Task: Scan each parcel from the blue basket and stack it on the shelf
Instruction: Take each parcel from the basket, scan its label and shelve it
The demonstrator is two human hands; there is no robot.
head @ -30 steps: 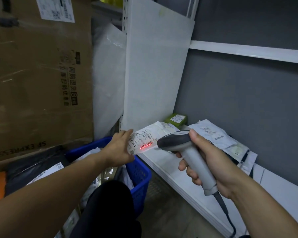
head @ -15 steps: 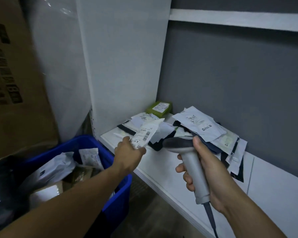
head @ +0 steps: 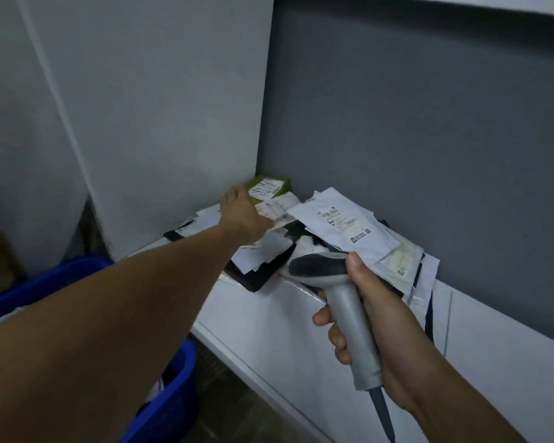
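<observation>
Left hand (head: 243,215) has reached further in, away from blue basket (head: 173,407) at lower left, to shelf (head: 269,334) back corner. Fingers hidden; grip on white labelled parcel (head: 277,210) cannot be told. Green box (head: 269,186) just behind. Parcel pile (head: 349,228) at centre. Right hand (head: 381,330) wraps barcode scanner (head: 343,302) handle.

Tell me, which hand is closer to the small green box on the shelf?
Left. The left hand reaches right beside the green box in the back corner; the right hand grips the barcode scanner near the shelf's front edge.
</observation>
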